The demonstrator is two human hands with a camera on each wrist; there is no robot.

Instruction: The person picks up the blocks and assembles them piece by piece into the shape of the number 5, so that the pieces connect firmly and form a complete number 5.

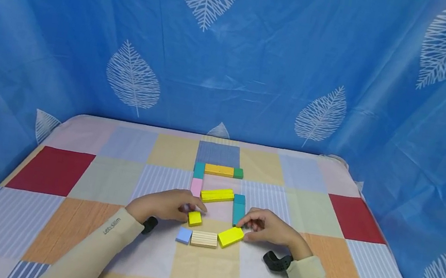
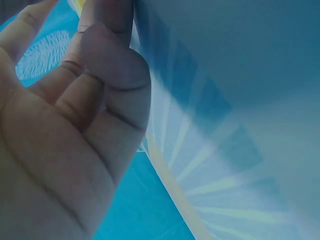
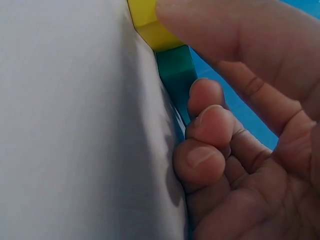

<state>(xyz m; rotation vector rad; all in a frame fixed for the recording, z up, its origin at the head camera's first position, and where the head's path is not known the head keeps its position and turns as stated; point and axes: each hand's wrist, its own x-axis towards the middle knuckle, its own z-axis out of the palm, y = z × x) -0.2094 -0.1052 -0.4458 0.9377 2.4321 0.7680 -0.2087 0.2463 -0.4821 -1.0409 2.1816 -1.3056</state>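
On the patchwork cloth, wooden blocks form an outline like a figure. My left hand (image 1: pixel 171 203) pinches a small yellow block (image 1: pixel 194 219), its index finger reaching along the far side. In the left wrist view the fingers hide nearly all of that block. A longer yellow block (image 1: pixel 230 237) sits askew at the lower right, and my right hand (image 1: pixel 267 227) holds it by its right end between thumb and index finger. The right wrist view shows the thumb (image 3: pixel 200 20) on its face, beside a teal block (image 3: pixel 177 72). The other right fingers are curled.
A light blue block (image 1: pixel 184 235) and a striped natural-wood block (image 1: pixel 204 239) lie at the near side. Slanted yellow sticks (image 1: pixel 217 195) cross the middle. Beyond are a pink block (image 1: pixel 196 186), an orange block (image 1: pixel 219 170) and a green block (image 1: pixel 238 173). Blue curtains surround the table.
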